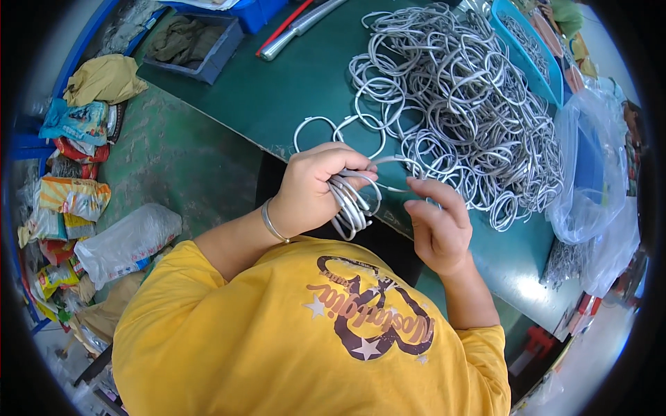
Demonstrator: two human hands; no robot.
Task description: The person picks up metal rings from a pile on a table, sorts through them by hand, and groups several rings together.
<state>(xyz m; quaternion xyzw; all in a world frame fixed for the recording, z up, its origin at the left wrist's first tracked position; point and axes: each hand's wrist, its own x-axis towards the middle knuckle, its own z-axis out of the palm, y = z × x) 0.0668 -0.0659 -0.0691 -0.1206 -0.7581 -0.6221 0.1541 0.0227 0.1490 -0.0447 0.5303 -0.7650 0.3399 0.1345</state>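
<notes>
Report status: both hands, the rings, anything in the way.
Left hand gripping bunched metal rings. Right hand open alongside, clear of the bunch. Ring pile beyond, on green table; no visible obstruction.

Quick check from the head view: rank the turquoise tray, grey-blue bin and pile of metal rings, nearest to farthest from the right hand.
From the right hand:
1. Pile of metal rings: just ahead, on the green table.
2. Turquoise tray: ahead and to the right, beside the pile.
3. Grey-blue bin: far left corner.
</notes>
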